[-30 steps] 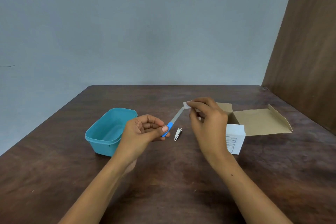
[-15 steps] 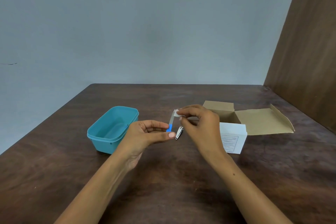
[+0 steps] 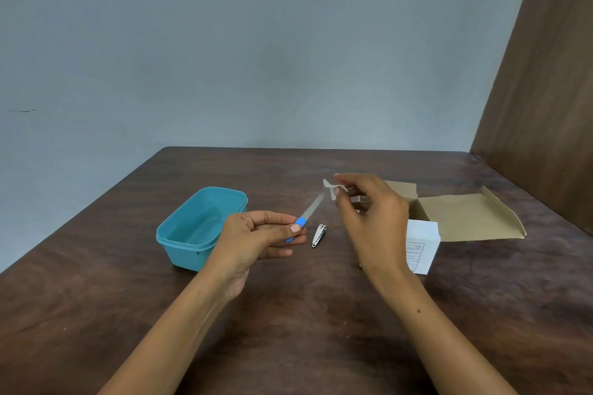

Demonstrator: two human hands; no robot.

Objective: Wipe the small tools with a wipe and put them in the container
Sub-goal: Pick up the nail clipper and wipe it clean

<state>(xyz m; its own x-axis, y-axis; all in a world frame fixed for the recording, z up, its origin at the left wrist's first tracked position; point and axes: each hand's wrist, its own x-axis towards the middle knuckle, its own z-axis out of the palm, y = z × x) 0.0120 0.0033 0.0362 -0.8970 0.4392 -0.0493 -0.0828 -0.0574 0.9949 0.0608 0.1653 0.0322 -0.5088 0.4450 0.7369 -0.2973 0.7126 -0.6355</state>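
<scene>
My left hand [image 3: 256,237] pinches the blue handle of a nail file [image 3: 310,209], whose metal blade points up and to the right above the table. My right hand [image 3: 369,212] holds a small white wipe [image 3: 330,187] between thumb and fingers, right at the blade's tip. A small metal nail clipper [image 3: 318,235] lies on the table between my hands. The teal plastic container [image 3: 179,234] stands open and empty to the left of my left hand.
An open cardboard box [image 3: 465,218] with a white front and raised flaps sits to the right, partly behind my right hand. A brown wooden panel [image 3: 545,90] rises at the right edge of the dark wooden table [image 3: 288,314].
My right hand slid the wipe down the blade toward the handle, then back out to the tip. The file is tilted to the right again.
</scene>
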